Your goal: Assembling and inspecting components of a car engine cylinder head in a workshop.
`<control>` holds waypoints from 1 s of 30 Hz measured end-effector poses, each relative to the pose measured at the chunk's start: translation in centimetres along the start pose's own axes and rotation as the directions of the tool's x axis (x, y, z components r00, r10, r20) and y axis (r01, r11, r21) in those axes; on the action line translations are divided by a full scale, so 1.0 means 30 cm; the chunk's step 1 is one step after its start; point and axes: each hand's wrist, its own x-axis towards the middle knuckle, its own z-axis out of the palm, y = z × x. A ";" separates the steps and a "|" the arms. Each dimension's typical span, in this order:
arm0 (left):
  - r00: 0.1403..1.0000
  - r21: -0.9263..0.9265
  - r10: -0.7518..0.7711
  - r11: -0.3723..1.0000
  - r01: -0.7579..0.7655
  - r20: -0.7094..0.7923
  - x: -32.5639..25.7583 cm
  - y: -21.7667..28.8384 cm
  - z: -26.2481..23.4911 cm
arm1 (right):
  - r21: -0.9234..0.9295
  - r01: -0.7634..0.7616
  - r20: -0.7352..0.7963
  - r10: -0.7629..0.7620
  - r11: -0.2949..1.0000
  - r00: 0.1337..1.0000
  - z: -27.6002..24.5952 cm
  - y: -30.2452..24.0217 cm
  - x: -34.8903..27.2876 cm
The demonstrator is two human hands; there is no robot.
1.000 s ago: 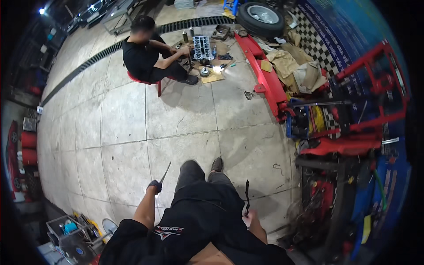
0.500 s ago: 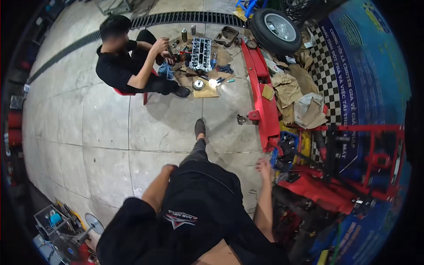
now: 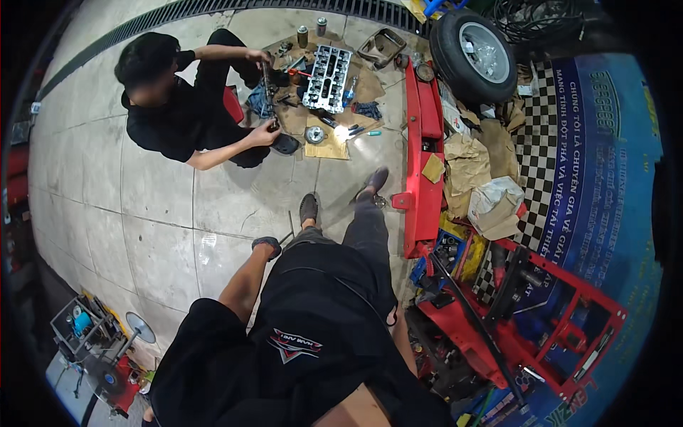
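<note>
My left hand (image 3: 267, 248) hangs beside my left thigh, and its fingers do not show clearly. A thin dark rod (image 3: 291, 223) appears just beyond it; whether the hand holds the rod is unclear. Mostly hidden by my shirt and arm, my right hand (image 3: 393, 316) is low at my right hip, nearest the red metal frame (image 3: 576, 334). A seated person in black (image 3: 167, 107), at the far left, holds a long dark shaft (image 3: 268, 89) between two hands. In front of that person a silver engine cylinder head (image 3: 329, 80) lies on cardboard.
A long red floor jack (image 3: 423, 156) lies ahead on the right, below a wheel with tyre (image 3: 475, 55). Crumpled brown paper (image 3: 466, 160) lies beside it. Tools and a round metal part (image 3: 315, 134) sit around the cylinder head. Machinery (image 3: 92, 349) stands at lower left.
My view has shifted forward and both my shoes now show. My right hand has dropped back to my hip. The dark rod has come into view. The seated person's hands have spread along the shaft.
</note>
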 end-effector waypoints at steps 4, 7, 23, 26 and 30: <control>0.980 -0.084 -0.195 0.976 0.198 0.045 -0.077 -0.139 -0.071 | -0.328 0.285 -0.066 -0.323 0.900 0.944 0.401 -0.391 0.181; 0.927 -0.344 -0.354 0.862 0.374 0.122 -0.044 -0.262 0.000 | -0.714 0.191 0.133 -0.138 0.674 0.982 0.638 -0.798 0.287; 0.637 -0.898 -0.637 -0.253 0.359 0.434 0.510 0.566 -0.371 | -0.723 0.565 0.529 -0.207 0.397 0.823 1.341 -2.200 1.565; 0.613 -0.850 -0.783 0.250 0.463 0.103 0.675 0.595 -0.386 | -0.615 0.616 0.686 -0.053 0.492 0.726 1.632 -2.112 1.608; 0.517 -0.821 -0.839 0.168 0.546 0.172 0.847 0.625 -0.455 | -0.537 0.824 0.842 0.180 0.179 0.509 1.841 -1.897 1.675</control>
